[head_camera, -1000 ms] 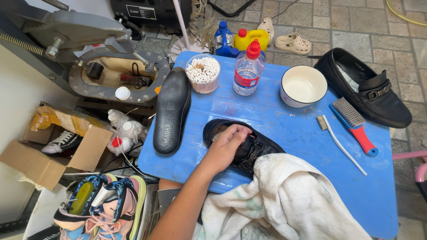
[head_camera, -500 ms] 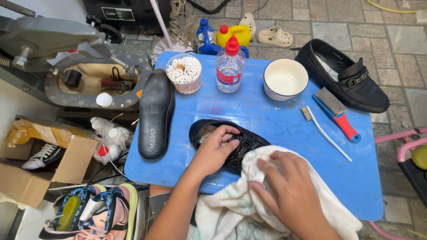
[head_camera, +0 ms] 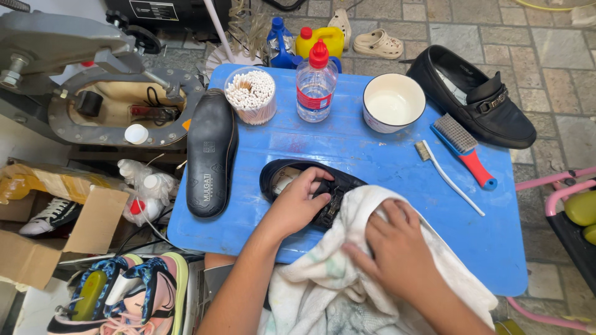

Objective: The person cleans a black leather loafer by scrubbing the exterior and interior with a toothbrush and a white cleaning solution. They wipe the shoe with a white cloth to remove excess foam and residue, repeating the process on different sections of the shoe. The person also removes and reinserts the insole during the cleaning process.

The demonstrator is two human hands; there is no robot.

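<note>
Two hands on one shoe, so I'll take it left to right. Far left on the blue table (head_camera: 385, 155) lies a black insole (head_camera: 211, 155), well apart from the work. Next, my left hand (head_camera: 297, 205) sits on the black shoe (head_camera: 292, 177) at the near middle of the table, fingers curled together and pressed onto its upper by the buckle; I'd say that grip wants to stay firm so the shoe can't slide. Right beside it, my right hand (head_camera: 391, 251) lies on the white towel (head_camera: 347, 273), fingers spread apart and flat, bunching the cloth against the shoe's right end. I judge short, even strokes work best, with towel wrapped over the fingertips. Beyond, at the far edge, stand a cup of cotton swabs (head_camera: 251, 96), a bottle (head_camera: 315, 84) and a bowl (head_camera: 393, 102). Further right lie a toothbrush (head_camera: 448, 177), a red-handled brush (head_camera: 465, 152) and the other shoe (head_camera: 475, 96).
</note>
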